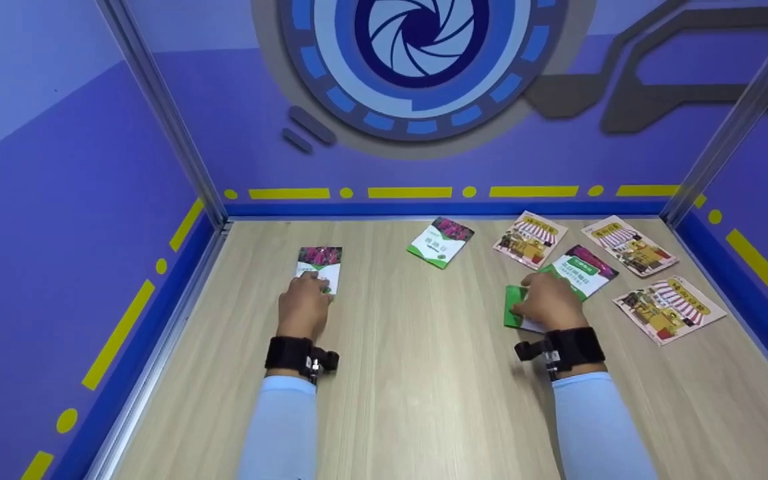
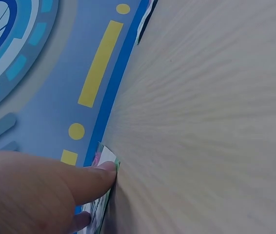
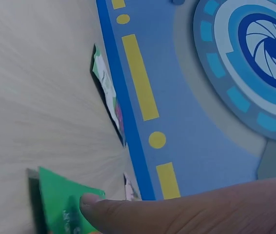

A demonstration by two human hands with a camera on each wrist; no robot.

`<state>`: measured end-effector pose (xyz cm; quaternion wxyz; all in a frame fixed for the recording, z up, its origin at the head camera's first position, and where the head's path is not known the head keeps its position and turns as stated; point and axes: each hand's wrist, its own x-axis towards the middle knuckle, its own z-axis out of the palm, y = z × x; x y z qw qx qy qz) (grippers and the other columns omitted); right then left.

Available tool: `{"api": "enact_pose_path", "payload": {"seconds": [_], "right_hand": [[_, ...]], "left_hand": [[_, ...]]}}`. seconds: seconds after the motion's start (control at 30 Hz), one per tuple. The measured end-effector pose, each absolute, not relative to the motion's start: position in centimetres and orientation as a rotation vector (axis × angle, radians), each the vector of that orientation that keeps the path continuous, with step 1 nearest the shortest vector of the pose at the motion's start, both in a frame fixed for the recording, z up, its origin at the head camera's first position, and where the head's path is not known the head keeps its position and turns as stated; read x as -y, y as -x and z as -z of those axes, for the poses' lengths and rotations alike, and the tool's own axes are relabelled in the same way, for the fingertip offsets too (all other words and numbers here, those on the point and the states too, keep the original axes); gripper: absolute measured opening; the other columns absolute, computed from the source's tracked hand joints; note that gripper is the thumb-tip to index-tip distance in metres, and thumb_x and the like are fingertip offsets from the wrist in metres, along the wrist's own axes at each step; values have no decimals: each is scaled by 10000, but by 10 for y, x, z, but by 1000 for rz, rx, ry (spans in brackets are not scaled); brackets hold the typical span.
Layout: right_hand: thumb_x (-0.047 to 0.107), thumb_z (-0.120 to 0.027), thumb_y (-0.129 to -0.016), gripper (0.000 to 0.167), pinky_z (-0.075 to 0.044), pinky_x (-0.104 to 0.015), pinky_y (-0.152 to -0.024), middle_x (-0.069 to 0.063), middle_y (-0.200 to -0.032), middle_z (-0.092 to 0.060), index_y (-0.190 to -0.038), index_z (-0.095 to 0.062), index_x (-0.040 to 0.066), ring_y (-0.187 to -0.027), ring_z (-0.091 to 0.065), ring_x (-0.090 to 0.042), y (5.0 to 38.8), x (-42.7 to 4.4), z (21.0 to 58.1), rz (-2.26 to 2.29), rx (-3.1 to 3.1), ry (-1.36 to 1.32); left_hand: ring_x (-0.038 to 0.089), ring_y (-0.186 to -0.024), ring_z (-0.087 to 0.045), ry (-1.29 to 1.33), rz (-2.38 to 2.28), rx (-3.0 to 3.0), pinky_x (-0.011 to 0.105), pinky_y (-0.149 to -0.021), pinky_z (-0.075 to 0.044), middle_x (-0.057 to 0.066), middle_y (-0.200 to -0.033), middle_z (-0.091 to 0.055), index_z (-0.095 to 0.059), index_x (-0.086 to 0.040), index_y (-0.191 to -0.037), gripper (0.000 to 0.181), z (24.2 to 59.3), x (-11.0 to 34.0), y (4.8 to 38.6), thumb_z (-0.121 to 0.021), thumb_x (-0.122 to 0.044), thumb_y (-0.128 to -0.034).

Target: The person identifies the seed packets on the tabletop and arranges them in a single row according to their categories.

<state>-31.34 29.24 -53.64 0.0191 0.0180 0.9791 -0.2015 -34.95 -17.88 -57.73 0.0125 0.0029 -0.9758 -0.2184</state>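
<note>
At the left of the table, in the head view, my left hand (image 1: pixel 304 307) pinches the lower part of a white-and-green flower seed packet (image 1: pixel 321 255). Its thumb (image 2: pixel 101 178) lies on the edge of that packet in the left wrist view. On the right, my right hand (image 1: pixel 549 303) grips another seed packet, whose green end (image 1: pixel 513 307) sticks out beside the fingers. The right wrist view shows the thumb on the packet's green face (image 3: pixel 60 200), with a shadow beside it. Just beyond this hand lies a larger flower seed packet (image 1: pixel 584 270), partly covered.
A third small flower packet (image 1: pixel 442 242) lies at the back middle. Pink packets with striped awnings lie at the right: one at the back (image 1: pixel 531 239), one in the corner (image 1: pixel 629 245), one nearer (image 1: pixel 671 309). Blue-purple walls (image 1: pixel 237 133) enclose the table (image 1: pixel 411 387).
</note>
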Motion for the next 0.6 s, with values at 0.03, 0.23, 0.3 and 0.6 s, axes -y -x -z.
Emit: {"api": "enact_pose_path", "payload": {"seconds": [0.03,0.23,0.3,0.6], "right_hand": [[307,-861,-780,637,-481,-570,-779,-266,-1196,-588,-1273,-643,-32,-1003,-522,-424,314,-289,535,623,-3056,-71],[348,-810,-838,619,-418,-676,-942,-278,-1346,-501,-1315,-621,1,-1187,-466,-476,323,-256,538,590,-3110,-21],[354,-793,-849,609,-428,-679,-942,-262,-1368,-514,-1318,-618,8,-1214,-480,-479,329,-241,542,557,-3118,75],[449,-746,-885,866,-274,-594,-1157,-210,-1598,-309,-1539,-364,28,-1461,-277,-421,365,-185,554,517,-3043,400]], "left_hand": [[330,-1318,-484,-13,677,3042,545,-1050,-407,68,-1475,-508,-681,-174,-1312,350,577,179,349,-662,-290,-982],[324,-1308,-489,-25,680,3037,550,-1044,-408,66,-1464,-517,-696,-177,-1294,333,576,179,346,-670,-273,-975],[322,-1309,-488,-11,664,3036,561,-1034,-412,69,-1462,-520,-697,-179,-1295,334,575,179,346,-668,-271,-976],[320,-1321,-485,-15,677,3024,554,-1055,-402,63,-1466,-515,-688,-175,-1307,338,576,176,347,-652,-266,-984]]}}
